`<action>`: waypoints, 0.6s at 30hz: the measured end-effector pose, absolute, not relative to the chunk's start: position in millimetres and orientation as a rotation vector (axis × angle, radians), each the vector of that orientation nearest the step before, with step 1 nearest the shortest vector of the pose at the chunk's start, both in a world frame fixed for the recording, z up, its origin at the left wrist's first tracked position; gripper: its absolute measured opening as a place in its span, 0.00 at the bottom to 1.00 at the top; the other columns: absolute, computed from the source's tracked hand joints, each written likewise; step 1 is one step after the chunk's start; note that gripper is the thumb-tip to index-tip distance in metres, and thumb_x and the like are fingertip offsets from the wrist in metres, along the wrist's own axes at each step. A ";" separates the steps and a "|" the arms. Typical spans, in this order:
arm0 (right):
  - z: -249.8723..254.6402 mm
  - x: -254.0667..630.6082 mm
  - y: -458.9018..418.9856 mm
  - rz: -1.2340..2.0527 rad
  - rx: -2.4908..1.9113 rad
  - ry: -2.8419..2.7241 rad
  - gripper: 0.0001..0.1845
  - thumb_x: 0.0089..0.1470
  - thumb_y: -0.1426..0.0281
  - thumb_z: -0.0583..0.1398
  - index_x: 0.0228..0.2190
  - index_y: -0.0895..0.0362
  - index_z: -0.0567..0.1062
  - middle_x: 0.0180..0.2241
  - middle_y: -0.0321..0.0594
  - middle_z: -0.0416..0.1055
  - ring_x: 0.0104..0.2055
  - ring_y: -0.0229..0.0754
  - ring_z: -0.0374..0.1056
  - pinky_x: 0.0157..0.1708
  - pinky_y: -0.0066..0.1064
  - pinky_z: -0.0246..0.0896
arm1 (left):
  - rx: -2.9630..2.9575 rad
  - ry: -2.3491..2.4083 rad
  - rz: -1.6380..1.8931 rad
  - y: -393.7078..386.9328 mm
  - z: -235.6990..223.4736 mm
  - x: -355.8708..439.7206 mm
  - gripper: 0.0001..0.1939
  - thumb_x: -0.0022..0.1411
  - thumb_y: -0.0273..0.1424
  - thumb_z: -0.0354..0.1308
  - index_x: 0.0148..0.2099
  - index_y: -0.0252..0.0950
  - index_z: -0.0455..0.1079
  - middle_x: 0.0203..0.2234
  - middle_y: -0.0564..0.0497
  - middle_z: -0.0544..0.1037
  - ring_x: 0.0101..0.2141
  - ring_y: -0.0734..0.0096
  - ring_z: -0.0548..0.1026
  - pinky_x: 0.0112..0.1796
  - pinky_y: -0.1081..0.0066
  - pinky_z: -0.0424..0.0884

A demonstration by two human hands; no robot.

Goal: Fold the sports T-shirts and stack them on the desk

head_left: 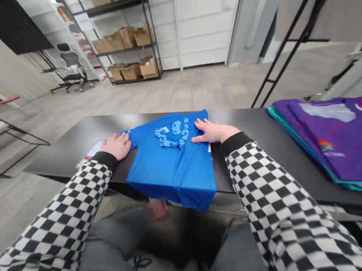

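A blue jersey (172,164) with a light-blue pattern lies folded on the black table (263,125), its lower part hanging over the near edge. My left hand (117,145) rests at the jersey's left edge, fingers curled against the fabric. My right hand (211,130) lies flat on the jersey's upper right part, fingers stretched out toward the pattern. Both arms wear black-and-white checked sleeves.
A stack of purple and teal garments (334,135) sits at the table's right end. Some white paper (94,149) lies under my left wrist. Behind the table stand a metal shelf with cardboard boxes (128,39), an office chair (68,72) and a black rack frame (284,52).
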State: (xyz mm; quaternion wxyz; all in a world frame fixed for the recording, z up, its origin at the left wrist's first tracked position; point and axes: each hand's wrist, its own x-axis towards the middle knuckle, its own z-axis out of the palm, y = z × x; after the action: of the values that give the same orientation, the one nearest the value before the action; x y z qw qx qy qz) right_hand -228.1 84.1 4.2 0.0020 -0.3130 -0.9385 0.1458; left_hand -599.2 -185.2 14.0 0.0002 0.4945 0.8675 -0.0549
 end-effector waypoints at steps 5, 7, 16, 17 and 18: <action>7.9 -220.6 90.7 0.453 -0.923 -2.955 0.62 0.55 0.32 0.67 0.79 0.49 0.63 0.82 0.50 0.50 0.83 0.73 0.45 0.78 0.71 0.48 | 1.555 2.711 -0.216 -185.3 17.7 -602.4 0.37 0.81 0.43 0.35 0.82 0.39 0.61 0.82 0.42 0.58 0.80 0.34 0.53 0.72 0.25 0.50; 9.3 -218.6 91.6 0.465 -0.922 -2.976 0.63 0.55 0.32 0.68 0.80 0.50 0.62 0.82 0.51 0.49 0.83 0.73 0.45 0.78 0.71 0.48 | 1.559 2.701 -0.230 -183.5 19.1 -605.7 0.36 0.81 0.43 0.35 0.82 0.39 0.61 0.82 0.42 0.58 0.80 0.35 0.52 0.73 0.26 0.50; 8.9 -224.1 79.1 0.453 -0.934 -2.864 0.51 0.65 0.33 0.60 0.77 0.49 0.68 0.82 0.50 0.53 0.83 0.72 0.45 0.80 0.72 0.40 | 1.914 2.686 0.408 -210.2 41.1 -521.8 0.31 0.78 0.39 0.48 0.75 0.33 0.71 0.74 0.36 0.72 0.75 0.38 0.65 0.74 0.38 0.58; 9.1 -227.0 77.4 0.444 -0.938 -2.838 0.48 0.68 0.35 0.57 0.76 0.49 0.69 0.82 0.50 0.53 0.84 0.71 0.45 0.80 0.72 0.38 | 1.978 2.603 0.647 -224.3 40.5 -497.1 0.27 0.78 0.39 0.49 0.69 0.34 0.76 0.68 0.37 0.78 0.70 0.43 0.72 0.73 0.45 0.63; 9.2 -230.0 76.2 0.432 -0.939 -2.815 0.44 0.71 0.37 0.55 0.75 0.50 0.69 0.82 0.50 0.53 0.84 0.71 0.45 0.79 0.73 0.36 | 2.014 2.498 0.862 -240.0 37.7 -471.6 0.23 0.77 0.39 0.51 0.62 0.36 0.81 0.61 0.38 0.83 0.65 0.47 0.77 0.70 0.50 0.68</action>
State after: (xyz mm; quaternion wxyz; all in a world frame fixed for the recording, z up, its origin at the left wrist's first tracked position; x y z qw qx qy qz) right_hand -230.0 76.2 9.2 0.0714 -0.3122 -0.9364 0.1437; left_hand -471.6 -240.0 37.7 -0.0904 0.6038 0.7486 0.2585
